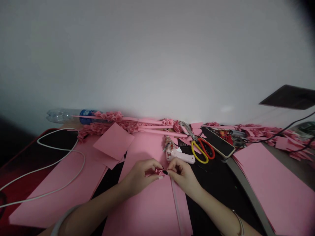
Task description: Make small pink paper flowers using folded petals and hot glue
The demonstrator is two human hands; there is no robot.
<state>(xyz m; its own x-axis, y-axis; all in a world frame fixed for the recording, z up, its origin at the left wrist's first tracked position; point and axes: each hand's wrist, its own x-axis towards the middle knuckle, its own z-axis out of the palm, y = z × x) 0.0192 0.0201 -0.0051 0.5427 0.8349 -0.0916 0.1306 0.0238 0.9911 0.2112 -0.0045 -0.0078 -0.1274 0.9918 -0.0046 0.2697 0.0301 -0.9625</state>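
Observation:
My left hand (145,174) and my right hand (180,173) meet over a long pink sheet (140,203). Between their fingertips is a small folded piece of pink paper (159,171), pinched from both sides. Dark nail polish shows on a fingertip at the piece. A thin pink paper strip (177,206) runs down from below my right hand along the sheet. Just beyond my hands lies a pale pink glue gun (180,155). Scissors with yellow and red handles (203,150) rest to its right.
Pink paper flowers on stems (133,126) line the wall beside a plastic bottle (64,115). A phone (219,142) lies behind the scissors. Paper stacks lie left (59,186) and right (278,183). A white cable (56,164) crosses the left side.

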